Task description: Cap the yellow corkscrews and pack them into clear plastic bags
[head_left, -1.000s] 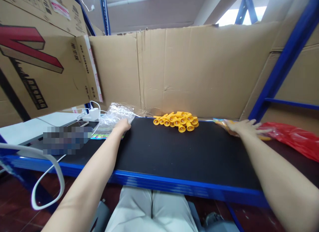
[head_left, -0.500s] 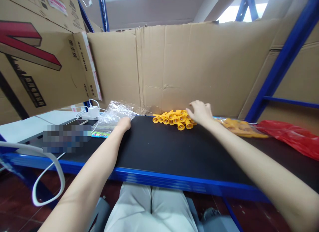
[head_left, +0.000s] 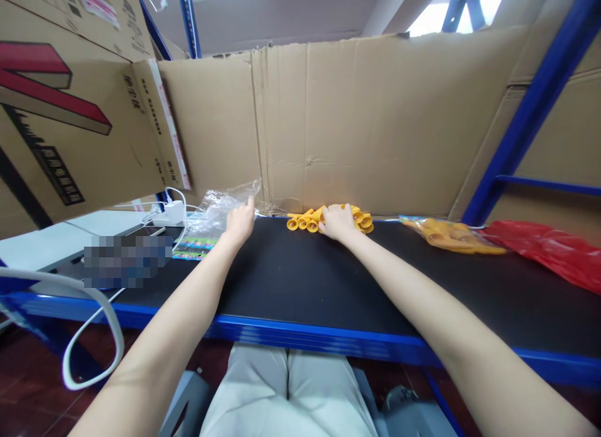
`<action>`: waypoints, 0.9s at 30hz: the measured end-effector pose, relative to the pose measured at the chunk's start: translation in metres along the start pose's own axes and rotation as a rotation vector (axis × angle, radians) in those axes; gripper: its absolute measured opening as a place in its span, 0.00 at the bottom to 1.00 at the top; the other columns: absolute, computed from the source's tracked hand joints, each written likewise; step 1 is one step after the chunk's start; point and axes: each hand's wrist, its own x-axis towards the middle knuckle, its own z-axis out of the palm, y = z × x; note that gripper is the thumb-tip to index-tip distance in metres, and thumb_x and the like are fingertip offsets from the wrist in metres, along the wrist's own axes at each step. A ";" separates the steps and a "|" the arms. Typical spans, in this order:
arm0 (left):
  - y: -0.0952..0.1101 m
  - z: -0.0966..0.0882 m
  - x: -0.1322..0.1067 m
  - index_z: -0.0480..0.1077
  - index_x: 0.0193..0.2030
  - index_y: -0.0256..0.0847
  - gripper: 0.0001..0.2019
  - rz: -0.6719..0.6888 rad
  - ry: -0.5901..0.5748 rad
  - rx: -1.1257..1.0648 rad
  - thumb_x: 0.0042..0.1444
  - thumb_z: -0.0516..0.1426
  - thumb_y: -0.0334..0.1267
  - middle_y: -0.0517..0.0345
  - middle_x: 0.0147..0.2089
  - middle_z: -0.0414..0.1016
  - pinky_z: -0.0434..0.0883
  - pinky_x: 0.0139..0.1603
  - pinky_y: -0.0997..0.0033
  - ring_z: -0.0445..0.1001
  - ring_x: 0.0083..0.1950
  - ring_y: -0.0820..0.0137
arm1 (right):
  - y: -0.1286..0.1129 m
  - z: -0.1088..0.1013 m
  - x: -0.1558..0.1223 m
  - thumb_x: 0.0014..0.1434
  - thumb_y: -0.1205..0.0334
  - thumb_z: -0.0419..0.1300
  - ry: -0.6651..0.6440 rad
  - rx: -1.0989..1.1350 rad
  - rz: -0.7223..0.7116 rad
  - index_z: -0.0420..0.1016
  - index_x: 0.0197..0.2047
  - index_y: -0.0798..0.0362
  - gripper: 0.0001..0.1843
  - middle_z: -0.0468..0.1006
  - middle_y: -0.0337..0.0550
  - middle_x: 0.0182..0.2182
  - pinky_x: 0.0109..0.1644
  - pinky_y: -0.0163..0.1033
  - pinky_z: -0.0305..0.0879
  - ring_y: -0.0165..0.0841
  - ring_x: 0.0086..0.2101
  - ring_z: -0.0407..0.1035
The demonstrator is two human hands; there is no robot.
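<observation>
Several yellow trumpet-shaped plastic pieces [head_left: 303, 223] lie in a pile at the back of the black tabletop, flared ends facing me. My right hand [head_left: 339, 221] reaches onto the middle of this pile with its fingers curled down around pieces; the fingertips are partly hidden. To the left, my left hand [head_left: 240, 221] is closed in a pinch on the edge of a clear plastic bag [head_left: 216, 206], whose corner rises above the fingers. The bag rests on a colourful printed strip [head_left: 192, 249].
A packed bag of yellow pieces [head_left: 444, 233] lies to the right, beside a red plastic bag [head_left: 549, 246]. White cables and a charger [head_left: 173, 213] sit at the left. A cardboard wall [head_left: 366, 124] closes the back; a blue rail [head_left: 300, 334] forms the front edge.
My right hand has moved left and down onto the yellow pile. My left hand has shifted slightly right and up, lifting the clear bag's edge.
</observation>
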 end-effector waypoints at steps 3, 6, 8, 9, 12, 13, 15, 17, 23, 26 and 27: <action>0.016 -0.012 -0.001 0.47 0.64 0.33 0.33 0.286 0.094 -0.028 0.48 0.44 0.19 0.42 0.54 0.68 0.49 0.63 0.50 0.67 0.56 0.61 | 0.005 0.002 0.000 0.56 0.58 0.50 -0.026 -0.010 0.020 0.70 0.44 0.61 0.18 0.74 0.57 0.41 0.47 0.49 0.49 0.45 0.44 0.63; 0.030 -0.018 -0.002 0.49 0.64 0.36 0.35 0.543 0.084 -0.092 0.46 0.43 0.17 0.46 0.61 0.62 0.43 0.66 0.51 0.60 0.62 0.66 | 0.012 0.003 -0.002 0.56 0.54 0.52 -0.051 -0.009 0.038 0.71 0.43 0.61 0.19 0.75 0.57 0.41 0.47 0.49 0.50 0.46 0.45 0.62; 0.035 -0.019 -0.005 0.51 0.63 0.36 0.35 0.640 0.036 -0.126 0.45 0.43 0.16 0.46 0.62 0.60 0.44 0.66 0.52 0.58 0.64 0.67 | 0.017 0.003 -0.002 0.56 0.53 0.52 -0.066 0.008 0.062 0.71 0.43 0.60 0.19 0.75 0.56 0.41 0.47 0.48 0.51 0.45 0.46 0.62; 0.036 -0.018 -0.007 0.52 0.62 0.37 0.35 0.674 0.006 -0.135 0.44 0.43 0.16 0.47 0.62 0.60 0.45 0.66 0.53 0.57 0.64 0.68 | 0.019 0.002 -0.003 0.56 0.52 0.52 -0.075 0.021 0.075 0.71 0.42 0.59 0.19 0.75 0.55 0.41 0.47 0.48 0.51 0.45 0.46 0.62; 0.031 -0.014 -0.016 0.56 0.61 0.41 0.36 0.760 -0.096 -0.148 0.43 0.42 0.15 0.51 0.63 0.60 0.42 0.66 0.53 0.53 0.66 0.71 | 0.026 0.000 -0.002 0.57 0.52 0.52 -0.103 0.059 0.123 0.71 0.41 0.57 0.17 0.75 0.53 0.40 0.46 0.48 0.51 0.44 0.46 0.62; 0.027 -0.012 -0.018 0.58 0.60 0.42 0.36 0.782 -0.137 -0.156 0.42 0.42 0.15 0.54 0.62 0.61 0.41 0.67 0.53 0.52 0.66 0.72 | 0.029 -0.001 -0.001 0.57 0.52 0.52 -0.107 0.073 0.145 0.70 0.41 0.56 0.17 0.75 0.53 0.39 0.46 0.47 0.52 0.44 0.46 0.63; 0.018 -0.009 -0.024 0.62 0.57 0.45 0.36 0.800 -0.225 -0.176 0.41 0.41 0.14 0.58 0.61 0.64 0.38 0.67 0.53 0.51 0.66 0.73 | 0.035 -0.002 0.000 0.57 0.53 0.52 -0.106 0.114 0.200 0.70 0.42 0.56 0.16 0.75 0.52 0.39 0.45 0.47 0.52 0.43 0.45 0.64; 0.008 -0.006 -0.027 0.66 0.54 0.47 0.36 0.791 -0.307 -0.197 0.41 0.41 0.14 0.61 0.59 0.66 0.37 0.67 0.52 0.51 0.66 0.73 | 0.041 -0.004 0.001 0.56 0.52 0.53 -0.104 0.183 0.253 0.69 0.43 0.54 0.16 0.76 0.50 0.39 0.45 0.46 0.53 0.42 0.44 0.66; -0.005 0.003 -0.022 0.73 0.43 0.47 0.27 0.666 -0.446 -0.288 0.43 0.45 0.19 0.61 0.53 0.72 0.46 0.65 0.55 0.55 0.65 0.69 | 0.058 -0.018 -0.008 0.54 0.53 0.57 -0.029 0.388 0.279 0.69 0.45 0.51 0.17 0.77 0.46 0.40 0.45 0.45 0.55 0.41 0.41 0.68; 0.001 0.005 -0.013 0.76 0.33 0.43 0.18 0.559 -0.517 -0.351 0.42 0.48 0.24 0.58 0.43 0.77 0.62 0.57 0.68 0.68 0.56 0.67 | 0.063 -0.028 -0.018 0.52 0.55 0.59 0.014 0.502 0.203 0.70 0.45 0.52 0.18 0.77 0.44 0.38 0.44 0.42 0.58 0.38 0.39 0.69; 0.004 0.005 -0.009 0.76 0.30 0.42 0.16 0.522 -0.541 -0.360 0.41 0.49 0.25 0.58 0.39 0.78 0.66 0.51 0.71 0.72 0.50 0.68 | 0.064 -0.032 -0.021 0.52 0.56 0.60 0.017 0.549 0.159 0.70 0.46 0.52 0.18 0.77 0.44 0.37 0.43 0.41 0.60 0.37 0.38 0.69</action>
